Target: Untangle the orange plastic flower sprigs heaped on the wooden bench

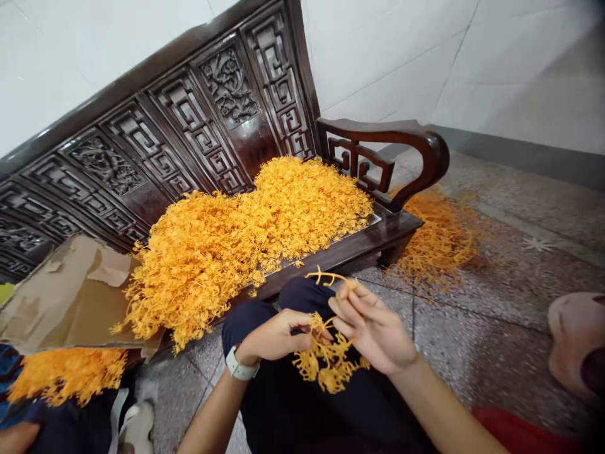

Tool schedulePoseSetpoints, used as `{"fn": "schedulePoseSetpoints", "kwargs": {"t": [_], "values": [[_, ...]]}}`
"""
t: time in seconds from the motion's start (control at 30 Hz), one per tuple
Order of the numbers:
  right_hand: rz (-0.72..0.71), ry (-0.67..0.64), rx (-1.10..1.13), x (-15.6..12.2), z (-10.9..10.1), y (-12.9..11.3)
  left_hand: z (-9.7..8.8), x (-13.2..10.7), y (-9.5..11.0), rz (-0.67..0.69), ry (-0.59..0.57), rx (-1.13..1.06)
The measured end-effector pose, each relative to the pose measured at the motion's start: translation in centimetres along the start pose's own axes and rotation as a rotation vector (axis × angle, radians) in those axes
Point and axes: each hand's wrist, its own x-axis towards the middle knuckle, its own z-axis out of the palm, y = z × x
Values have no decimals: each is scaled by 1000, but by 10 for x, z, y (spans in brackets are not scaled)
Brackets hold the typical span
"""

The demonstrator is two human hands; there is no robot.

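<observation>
My left hand [278,340], with a pale watch at its wrist, is closed on a small bunch of orange-yellow plastic flower pieces [331,372] that hang over my lap. Close beside it, my right hand [373,321] pinches a thin orange plastic stem [326,275] with short side twigs, its free end pointing left. Fingers partly hide where the bunch and the stem are gripped. Beyond my knees, a large heap of the same orange pieces [265,221] covers much of the bench seat.
A dark carved wooden bench [255,145] has a curved armrest [397,132] at right. Loose orange stems [439,239] lie piled on the floor past it. Cardboard [70,302] leans at left, above more orange pieces [70,372] near another person's legs. A pink shoe-like object [574,340] sits at far right.
</observation>
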Motion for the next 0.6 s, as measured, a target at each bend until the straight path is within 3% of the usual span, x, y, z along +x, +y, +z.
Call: {"fn": "schedulePoseSetpoints", "kwargs": {"t": [0.07, 0.13, 0.23, 0.33, 0.47, 0.6], "values": [[-31, 42, -27, 3, 5, -5, 8, -5, 5, -34, 120, -93], [-48, 77, -45, 5, 12, -10, 8, -5, 10, -37, 326, -113], [-62, 116, -54, 4, 19, -14, 0, 1, 12, 45, 657, -91], [-47, 108, -38, 1, 27, -10, -6, 10, 11, 148, 888, -161], [12, 19, -28, -5, 43, 6, -15, 22, 23, 216, 993, -346], [17, -52, -100, -1, 62, 9, -25, 35, 50, 187, 917, -592]]}}
